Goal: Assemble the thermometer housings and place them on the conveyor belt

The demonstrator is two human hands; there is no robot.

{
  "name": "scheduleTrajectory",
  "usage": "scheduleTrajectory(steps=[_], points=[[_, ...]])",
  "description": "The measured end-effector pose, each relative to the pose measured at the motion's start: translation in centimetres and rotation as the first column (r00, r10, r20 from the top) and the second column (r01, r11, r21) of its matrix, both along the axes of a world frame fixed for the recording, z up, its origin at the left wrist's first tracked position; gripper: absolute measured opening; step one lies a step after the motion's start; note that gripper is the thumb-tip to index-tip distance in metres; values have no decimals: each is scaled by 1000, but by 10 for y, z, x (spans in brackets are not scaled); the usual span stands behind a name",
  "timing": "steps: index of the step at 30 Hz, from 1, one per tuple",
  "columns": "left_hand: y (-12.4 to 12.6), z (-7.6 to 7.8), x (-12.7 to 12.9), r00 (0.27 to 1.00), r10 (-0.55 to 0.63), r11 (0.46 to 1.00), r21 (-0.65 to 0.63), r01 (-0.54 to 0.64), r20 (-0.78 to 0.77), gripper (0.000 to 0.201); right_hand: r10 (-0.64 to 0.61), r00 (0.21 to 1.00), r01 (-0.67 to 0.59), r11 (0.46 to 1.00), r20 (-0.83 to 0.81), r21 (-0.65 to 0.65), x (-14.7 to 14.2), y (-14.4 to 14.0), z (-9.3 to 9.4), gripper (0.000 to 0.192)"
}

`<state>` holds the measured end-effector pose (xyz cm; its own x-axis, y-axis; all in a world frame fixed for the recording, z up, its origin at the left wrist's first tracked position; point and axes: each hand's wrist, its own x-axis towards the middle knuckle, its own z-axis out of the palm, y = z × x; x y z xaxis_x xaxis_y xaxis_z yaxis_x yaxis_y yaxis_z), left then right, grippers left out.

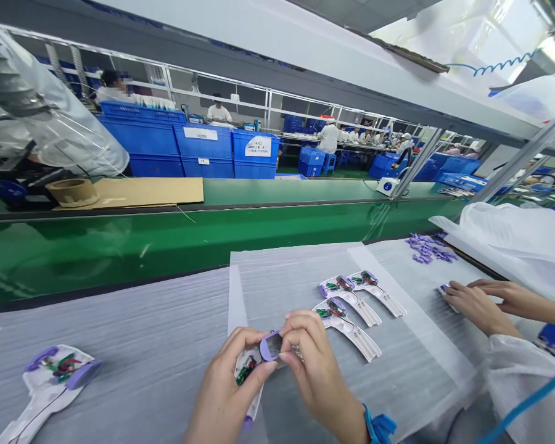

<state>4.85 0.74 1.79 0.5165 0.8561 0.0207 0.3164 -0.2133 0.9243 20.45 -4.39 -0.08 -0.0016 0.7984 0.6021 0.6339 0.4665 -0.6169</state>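
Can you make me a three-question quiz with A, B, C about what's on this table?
1. Where does the finished-looking shell half with the purple ends lie?
A. far left of the foam sheet
B. on the green belt
C. in a blue crate

2. How many open shell halves lie just ahead of the hands?
A. one
B. three
C. six

3. What does the right hand pinch?
A. a screwdriver
B. nothing
C. a small purple frame

Answers: 1 A, it rests alone at the left. 2 B, three lie side by side. 3 C, both thumbs meet on the frame, with the left hand under the part.
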Motion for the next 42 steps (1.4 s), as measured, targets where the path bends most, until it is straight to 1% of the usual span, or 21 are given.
scheduleTrajectory(steps=[2,4,7,10,11,14,15,16,17,18,19,20,21,22,23,24,27,29,34,38,42], points=[[0,-1,1,999,22,1000,14,-22,30,9,3,1000,-3,1000,-7,8,-1,-3,-4,17],[0,-4,2,997,53,997,47,-56,57,10,-11,998,9,1000,-62,-22,-4,-5,-8,17],[0,-13,1,990,127,979,151,-134,58,12,-122,964,99,989,-236,-110,-13,-6,-14,10],[0,-25,0,984,166,951,251,-178,65,17,-227,918,172,967,-325,-190,-25,-1,-20,38],[-1,-28,0,984,165,948,264,-178,69,19,-244,913,184,962,-326,-204,-28,1,-21,40],[-4,-30,2,986,145,959,233,-160,83,20,-292,898,243,953,-329,-184,-33,5,-23,33],[-5,-29,4,980,165,965,190,-183,111,21,-310,893,269,949,-326,-165,-33,6,-23,33],[-8,-27,6,966,205,968,111,-224,158,27,-322,892,291,946,-316,-143,-33,6,-23,34],[-10,-24,9,944,258,965,-13,-261,207,37,-331,893,309,943,-305,-120,-32,5,-23,35],[-12,-22,11,919,308,947,-173,-272,244,46,-333,897,318,943,-292,-99,-31,5,-23,36],[-13,-20,13,901,344,906,-346,-244,265,53,-330,901,321,944,-281,-77,-30,4,-23,37],[-14,-18,14,894,352,848,-498,-180,278,56,-321,906,319,946,-275,-54,-30,4,-23,38],[-15,-18,15,895,336,791,-604,-98,293,56,-307,911,311,950,-274,-32,-30,3,-23,37],[-14,-18,15,896,314,751,-660,-33,313,54,-290,916,299,954,-278,-11,-30,3,-23,37],[-13,-19,14,894,297,743,-670,6,337,52,-271,919,285,959,-285,7,-30,4,-23,36],[-11,-21,13,892,273,766,-642,26,361,50,-252,922,269,963,-294,19,-30,4,-23,35],[-6,-27,10,898,189,905,-424,-3,397,45,-186,931,200,980,-314,10,-31,6,-21,32],[-4,-30,8,912,131,957,-290,-14,389,42,-168,940,176,984,-298,0,-31,7,-21,32],[-4,-32,7,932,86,984,-178,-24,352,44,-182,950,198,979,-252,38,-30,6,-21,32],[-6,-31,8,939,57,993,-114,-19,339,44,-168,955,174,985,-243,2,-28,5,-19,29],[-7,-29,9,950,42,995,-95,-13,309,41,-150,966,145,989,-212,-41,-24,3,-18,29]])
